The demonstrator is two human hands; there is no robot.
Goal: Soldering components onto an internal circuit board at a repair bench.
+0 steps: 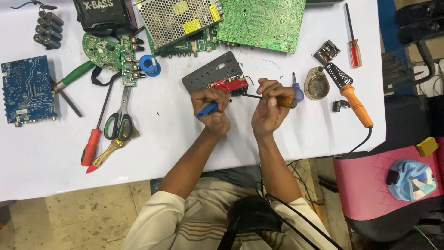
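On the white table (pixel 185 139), just in front of the person, both hands work at a small red board (pixel 228 85) that sits against a grey panel (pixel 210 70) with rows of holes. The left hand (pixel 211 109) is closed around a blue tool (pixel 206 110), its fingertips touching the red board's near edge. The right hand (pixel 270 107) is closed around an orange-handled iron (pixel 287 102), whose dark tip points left toward the board. The two hands are close together but not touching.

Just right of the right hand stands a small blue screwdriver (pixel 296 88), then a round stand (pixel 317 84) and a second orange iron (pixel 355 103) with a coiled holder. A red screwdriver (pixel 354 46) lies farther back. To the left lie scissors (pixel 119 121), a red-handled screwdriver (pixel 91 146), a solder spool (pixel 150 65), a green-handled tool (pixel 76 74) and a blue board (pixel 27 90). Along the far edge are green boards (pixel 261 21), a perforated metal box (pixel 178 18), a black speaker (pixel 105 15) and a battery pack (pixel 47 30). A pink chair (pixel 365 185) with a cap (pixel 410 179) stands at the right.
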